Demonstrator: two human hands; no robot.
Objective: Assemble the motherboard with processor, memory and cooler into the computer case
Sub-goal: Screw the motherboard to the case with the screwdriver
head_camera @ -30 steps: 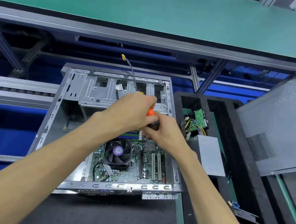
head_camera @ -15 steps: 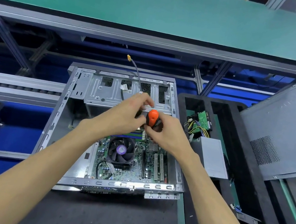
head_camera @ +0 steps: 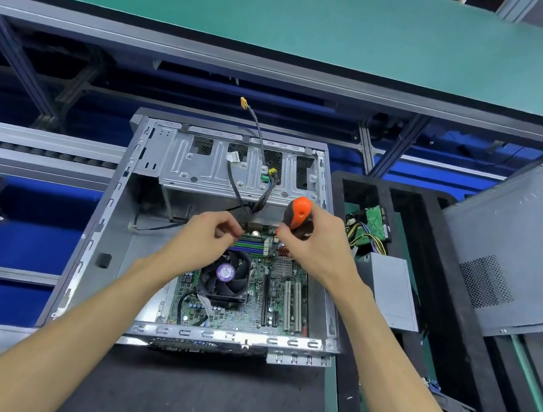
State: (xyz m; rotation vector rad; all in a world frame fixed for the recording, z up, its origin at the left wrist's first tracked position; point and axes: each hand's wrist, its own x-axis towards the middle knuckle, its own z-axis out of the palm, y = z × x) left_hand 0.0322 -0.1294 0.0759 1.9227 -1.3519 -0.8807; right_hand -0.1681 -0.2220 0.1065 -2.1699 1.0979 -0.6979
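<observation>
Here, right hand (head_camera: 318,246) gripping screwdriver (head_camera: 297,213), motherboard (head_camera: 268,295)

Motherboard (head_camera: 251,293) in case (head_camera: 102,218), cooler (head_camera: 224,277) on it, tray (head_camera: 447,384) right

A: Hand status?

B: Both forearms bare, reaching forward and converging toward centre. Right hand (head_camera: 315,242) has its fingers wrapped round the orange-and-black screwdriver handle (head_camera: 297,217), butt end pointing up and away, wrist slightly cocked.

A: And the left?

B: Left hand (head_camera: 208,237) sits just beside the right, a small gap between them, palm down. Thumb and fingertips (head_camera: 232,232) curled together as in a pinch; can't tell whether anything is between them.

A: Contact between the hands?

B: None.
</observation>
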